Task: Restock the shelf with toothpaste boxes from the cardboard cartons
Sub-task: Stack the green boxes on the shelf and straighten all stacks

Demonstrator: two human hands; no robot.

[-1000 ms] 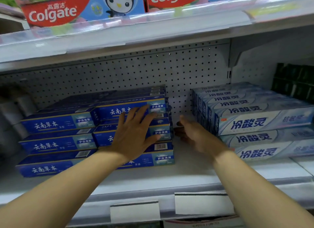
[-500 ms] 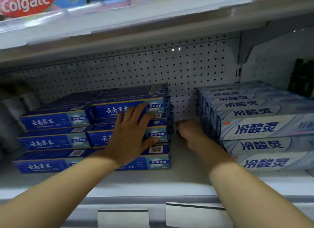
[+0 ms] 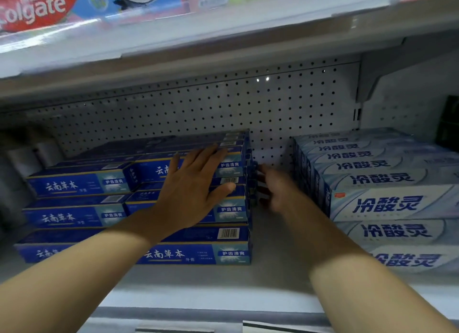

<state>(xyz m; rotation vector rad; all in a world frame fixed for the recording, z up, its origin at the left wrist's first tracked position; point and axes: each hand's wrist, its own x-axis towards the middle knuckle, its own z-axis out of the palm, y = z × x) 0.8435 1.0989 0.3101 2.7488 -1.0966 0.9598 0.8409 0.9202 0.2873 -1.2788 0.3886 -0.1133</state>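
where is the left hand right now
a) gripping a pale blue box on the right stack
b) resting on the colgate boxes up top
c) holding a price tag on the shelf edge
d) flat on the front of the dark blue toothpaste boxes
d: the left hand lies with fingers spread and straight against the front faces of the dark blue toothpaste boxes, well away from the pale blue stack on the right.

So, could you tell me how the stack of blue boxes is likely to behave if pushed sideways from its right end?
The blue boxes look like stiff, flat-sided cartons, so they would probably slide rather than roll. The layers already sit slightly staggered, so upper ones may shift separately. The left hand lying flat on their front should help steady them.
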